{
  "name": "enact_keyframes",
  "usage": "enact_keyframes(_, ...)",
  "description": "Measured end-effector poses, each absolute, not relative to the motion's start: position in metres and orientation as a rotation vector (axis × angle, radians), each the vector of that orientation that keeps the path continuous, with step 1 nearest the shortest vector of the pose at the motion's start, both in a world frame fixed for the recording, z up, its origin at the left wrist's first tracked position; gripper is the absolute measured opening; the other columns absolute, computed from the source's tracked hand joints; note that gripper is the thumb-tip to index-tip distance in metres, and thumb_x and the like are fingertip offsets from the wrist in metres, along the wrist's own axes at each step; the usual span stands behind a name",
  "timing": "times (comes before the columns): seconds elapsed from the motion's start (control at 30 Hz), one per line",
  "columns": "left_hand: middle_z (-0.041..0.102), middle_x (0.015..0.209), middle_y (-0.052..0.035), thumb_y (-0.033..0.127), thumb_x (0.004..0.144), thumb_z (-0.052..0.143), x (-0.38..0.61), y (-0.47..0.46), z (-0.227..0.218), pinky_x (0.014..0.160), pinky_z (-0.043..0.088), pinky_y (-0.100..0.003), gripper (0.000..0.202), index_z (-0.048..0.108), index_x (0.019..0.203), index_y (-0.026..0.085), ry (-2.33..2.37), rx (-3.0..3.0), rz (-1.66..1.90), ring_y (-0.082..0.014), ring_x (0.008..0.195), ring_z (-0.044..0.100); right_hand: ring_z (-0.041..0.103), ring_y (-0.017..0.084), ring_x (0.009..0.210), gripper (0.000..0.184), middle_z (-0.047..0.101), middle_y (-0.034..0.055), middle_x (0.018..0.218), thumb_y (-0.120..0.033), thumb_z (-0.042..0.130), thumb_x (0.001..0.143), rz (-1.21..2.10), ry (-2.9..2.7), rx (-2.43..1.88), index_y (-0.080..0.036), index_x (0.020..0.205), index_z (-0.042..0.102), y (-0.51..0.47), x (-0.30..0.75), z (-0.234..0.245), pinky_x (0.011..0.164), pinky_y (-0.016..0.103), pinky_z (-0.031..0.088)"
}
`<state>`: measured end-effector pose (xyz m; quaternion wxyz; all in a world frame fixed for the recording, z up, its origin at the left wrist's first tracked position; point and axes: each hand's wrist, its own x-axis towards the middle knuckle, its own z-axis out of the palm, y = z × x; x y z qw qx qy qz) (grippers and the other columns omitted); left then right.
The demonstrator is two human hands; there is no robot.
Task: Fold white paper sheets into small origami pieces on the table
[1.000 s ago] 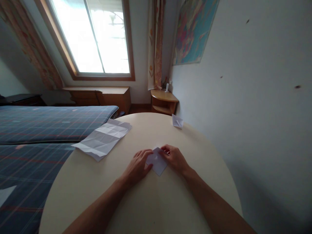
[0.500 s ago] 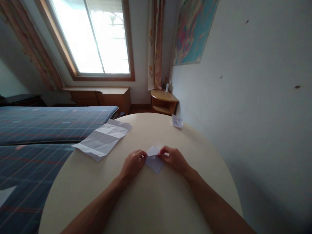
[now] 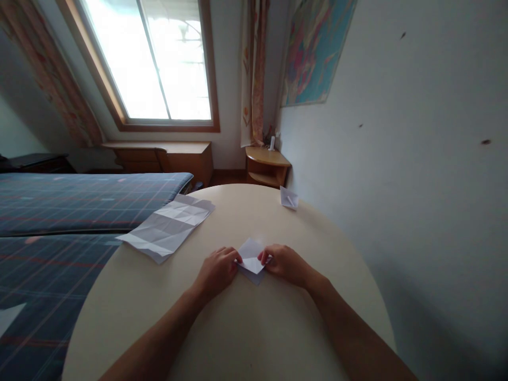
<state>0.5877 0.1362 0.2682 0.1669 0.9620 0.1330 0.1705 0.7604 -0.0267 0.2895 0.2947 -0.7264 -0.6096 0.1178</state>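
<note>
A small folded white paper (image 3: 251, 257) lies on the round cream table (image 3: 246, 328) in front of me. My left hand (image 3: 217, 270) pinches its left corner with curled fingers. My right hand (image 3: 283, 263) pinches its right corner. A flap of the paper stands lifted toward the far side between the two hands, and the lower point rests on the table.
A creased unfolded paper sheet (image 3: 169, 226) lies at the table's left edge. A small folded paper piece (image 3: 288, 198) sits at the far edge near the wall. A plaid-covered bed (image 3: 59, 211) stands on the left. A wooden corner stand (image 3: 266, 165) is beyond the table.
Both hands went from pressing the paper flat to pinching its side corners. A flap has been raised, and the hands have drawn slightly toward me.
</note>
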Motion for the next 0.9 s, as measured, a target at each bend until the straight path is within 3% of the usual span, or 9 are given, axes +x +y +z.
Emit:
enact_keyframes(0.2,0.071,0.094,-0.0029,0.008,0.076,0.055,0.581,0.127,0.283,0.084,0.048,-0.033,0.024,0.066,0.091,0.023,0.256,2.873,0.452,-0.0211,0.089,0.065,0.068,0.019,0.095,0.026,0.075,0.0037,0.102,-0.006,0.058,0.076,0.312,-1.697,-1.994,-0.023,0.089,0.073,-0.028,0.755,0.288,0.088,0.028,0.048)
enact_keyframes(0.37,0.071,0.091,-0.0059,0.018,0.089,0.05,0.584,0.107,0.288,0.084,0.049,-0.035,0.016,0.066,0.088,0.021,0.257,2.989,0.379,-0.0216,0.087,0.067,0.062,0.019,0.114,0.042,0.069,0.0068,0.122,-0.003,0.054,0.076,0.431,-1.84,-1.948,-0.021,0.109,0.072,-0.035,0.751,0.298,0.101,0.03,0.044)
enact_keyframes(0.47,0.071,0.095,-0.0071,0.026,0.095,0.044,0.586,0.094,0.287,0.085,0.05,-0.036,0.021,0.065,0.092,0.021,0.304,2.979,0.352,-0.022,0.09,0.068,0.046,0.025,0.134,0.05,0.054,0.0135,0.142,-0.014,0.059,0.081,0.489,-1.967,-1.969,-0.016,0.131,0.06,-0.039,0.745,0.301,0.113,0.037,0.034)
enact_keyframes(0.6,0.064,0.125,-0.0142,0.04,0.095,0.047,0.588,0.091,0.279,0.099,0.047,-0.044,0.032,0.061,0.115,0.019,0.391,2.969,0.414,-0.0296,0.118,0.058,0.029,0.031,0.144,0.059,0.035,0.0161,0.154,-0.034,0.052,0.093,0.45,-1.898,-2.175,-0.013,0.147,0.041,-0.036,0.731,0.295,0.118,0.053,0.02)
enact_keyframes(0.7,0.059,0.135,-0.0133,0.039,0.096,0.045,0.589,0.099,0.272,0.103,0.044,-0.046,0.036,0.058,0.123,0.019,0.435,2.958,0.418,-0.0302,0.126,0.053,0.031,0.032,0.143,0.058,0.036,0.0154,0.154,-0.035,0.048,0.095,0.367,-1.858,-2.221,-0.014,0.148,0.04,-0.031,0.723,0.291,0.117,0.057,0.018)
enact_keyframes(0.9,0.057,0.137,-0.0072,0.028,0.096,0.043,0.59,0.113,0.262,0.106,0.041,-0.046,0.035,0.056,0.128,0.028,0.458,2.905,0.469,-0.0279,0.13,0.05,0.048,0.032,0.129,0.055,0.052,0.0166,0.142,-0.036,0.058,0.09,0.26,-1.945,-2.133,-0.013,0.139,0.051,-0.03,0.725,0.299,0.113,0.049,0.03)
